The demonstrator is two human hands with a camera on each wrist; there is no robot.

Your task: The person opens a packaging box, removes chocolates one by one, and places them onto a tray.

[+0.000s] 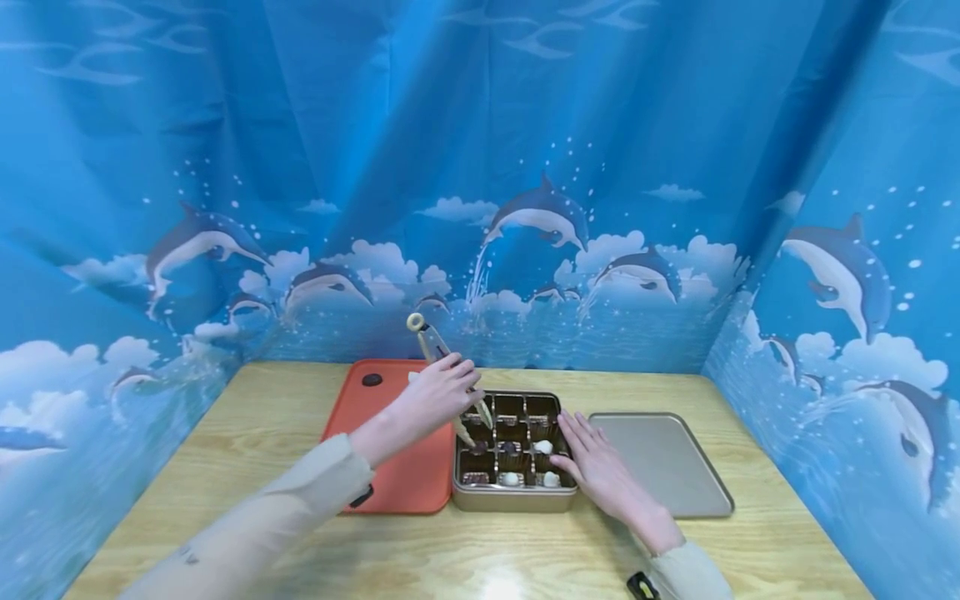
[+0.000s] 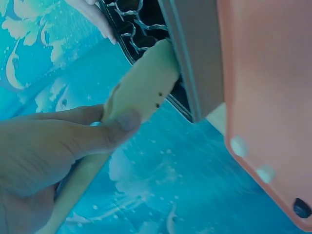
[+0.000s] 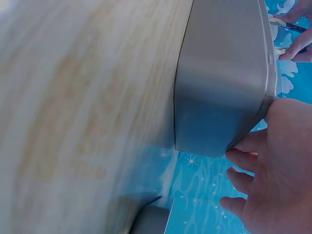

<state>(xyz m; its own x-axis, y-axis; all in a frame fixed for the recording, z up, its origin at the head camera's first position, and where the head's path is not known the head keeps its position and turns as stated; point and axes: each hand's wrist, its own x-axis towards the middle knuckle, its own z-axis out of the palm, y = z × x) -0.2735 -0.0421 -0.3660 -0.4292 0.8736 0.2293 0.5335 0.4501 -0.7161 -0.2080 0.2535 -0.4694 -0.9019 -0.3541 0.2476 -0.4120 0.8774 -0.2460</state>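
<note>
My left hand [image 1: 442, 390] grips a pair of cream tongs [image 1: 432, 342] with a ring at the top end. Their tips reach down into the left side of a tan metal box [image 1: 513, 500], by a dark round piece [image 1: 478, 447]. Inside is a divided dark plastic insert; its nearer compartments hold dark and white pieces, such as a white one [image 1: 551, 479]. In the left wrist view, thumb and fingers squeeze the tongs [image 2: 146, 80]; what lies between the tips is hidden. My right hand [image 1: 600, 471] rests against the box's right side, fingers extended, as the right wrist view shows too.
Left of the box lies a red tray [image 1: 408, 475] with a dark round piece [image 1: 372, 380] and, in the left wrist view, white pieces [image 2: 265, 173]. A flat grey lid-like tray [image 1: 667, 467] lies at the right. Blue dolphin curtains [image 1: 420, 167] surround the wooden table [image 1: 285, 408].
</note>
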